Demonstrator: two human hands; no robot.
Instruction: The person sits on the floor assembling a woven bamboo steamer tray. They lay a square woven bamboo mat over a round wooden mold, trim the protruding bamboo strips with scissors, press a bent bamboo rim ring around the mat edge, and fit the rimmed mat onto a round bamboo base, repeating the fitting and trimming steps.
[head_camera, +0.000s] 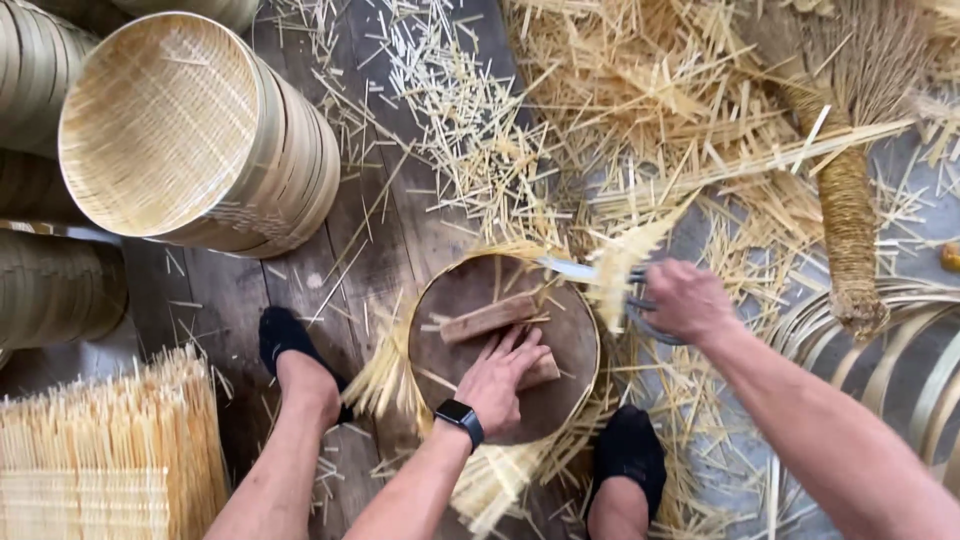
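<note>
Gripping a pair of metal shears with pale blades (600, 275), the right hand (688, 300) is closing its grip firmly around the handles at the right rim of a round bamboo basket frame with a dark wooden base inside (505, 345). Its blades are pointing left across the far rim of the frame, where a fan of pale bamboo strip ends (630, 255) is sticking up just beside them. The right forearm is reaching in from the near right corner, wrist bent slightly toward the frame.

Pressing flat, the left hand (505, 380) is lying inside the frame with fingers spread and extended toward the far side, its grip wide and holding nothing. Its fingertips are touching a short reddish wooden block (490, 318) that is lying across the base; a second block is partly hidden under the palm. A black smartwatch (460, 418) is sitting on the left wrist, and the forearm is coming up from the near edge.

Two feet in black socks (628, 450) are resting on the wooden plank floor (400, 240), one on each side of the frame. A stack of round woven bamboo trays (190, 130) is standing at the far left, well apart from the hands, and loose bamboo offcuts are littering the floor around.
</note>
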